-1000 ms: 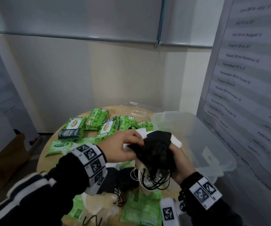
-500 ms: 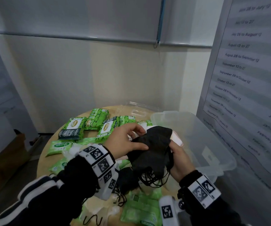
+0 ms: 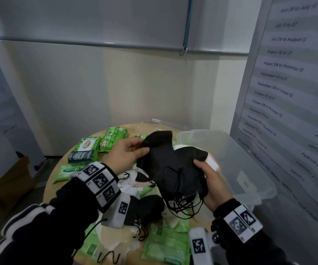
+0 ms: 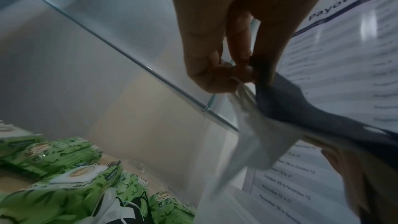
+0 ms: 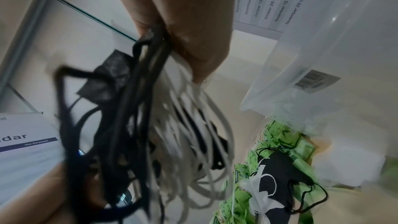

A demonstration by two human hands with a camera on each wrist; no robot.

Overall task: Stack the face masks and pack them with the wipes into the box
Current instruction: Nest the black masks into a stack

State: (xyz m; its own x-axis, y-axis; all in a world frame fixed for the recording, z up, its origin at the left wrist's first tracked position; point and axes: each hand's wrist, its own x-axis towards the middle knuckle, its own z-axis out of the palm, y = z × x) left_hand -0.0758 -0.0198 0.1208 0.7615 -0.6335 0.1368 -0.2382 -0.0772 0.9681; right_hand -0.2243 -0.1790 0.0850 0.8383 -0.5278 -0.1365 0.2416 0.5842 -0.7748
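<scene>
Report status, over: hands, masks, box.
Left hand pinches top black mask. Right hand grips mask stack. Clear box holds none yet. Masks, wipes still on table.

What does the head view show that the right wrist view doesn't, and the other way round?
Head only: both hands on the masks, the left hand pinching the top black mask, and the dark wipes pack on the table.
Right wrist only: white ear loops hanging among the black ones under the right hand, and a barcode label on the box.
Both: the held masks, green wipes, loose masks on the table, the clear box.
</scene>
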